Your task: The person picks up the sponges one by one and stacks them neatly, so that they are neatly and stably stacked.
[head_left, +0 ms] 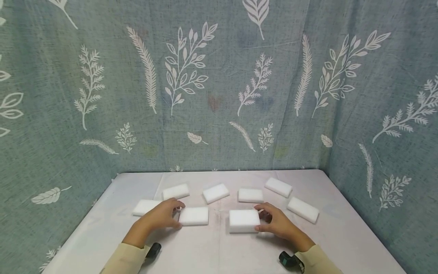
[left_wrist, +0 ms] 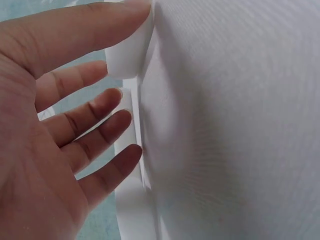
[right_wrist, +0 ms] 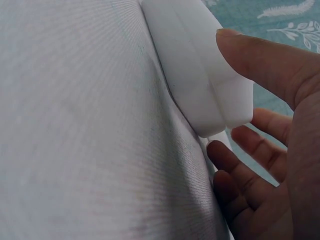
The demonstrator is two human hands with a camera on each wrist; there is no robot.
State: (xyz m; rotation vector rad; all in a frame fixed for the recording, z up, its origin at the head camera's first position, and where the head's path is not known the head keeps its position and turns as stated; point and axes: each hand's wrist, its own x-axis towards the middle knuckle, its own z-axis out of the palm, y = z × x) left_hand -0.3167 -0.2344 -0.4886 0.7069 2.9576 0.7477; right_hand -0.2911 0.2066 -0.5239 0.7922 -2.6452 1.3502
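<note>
Left of the middle, a white sponge block (head_left: 194, 216) lies flat on the table. My left hand (head_left: 162, 216) pinches its left end, thumb at the near edge and index finger at the far edge. In the left wrist view the other fingers spread loosely beside the sponge (left_wrist: 131, 55). To the right, two white sponges (head_left: 243, 221) are stacked, a seam showing between them in the right wrist view. My right hand (head_left: 275, 221) holds the right end of the upper sponge (right_wrist: 232, 100), thumb in front and index finger behind.
Behind the hands, several loose white sponges lie in an arc, from one beside my left hand (head_left: 145, 207) past a middle one (head_left: 215, 193) to one on the right (head_left: 303, 209). A white cloth covers the table (head_left: 219, 258). A leaf-patterned curtain (head_left: 219, 114) encloses its back and sides.
</note>
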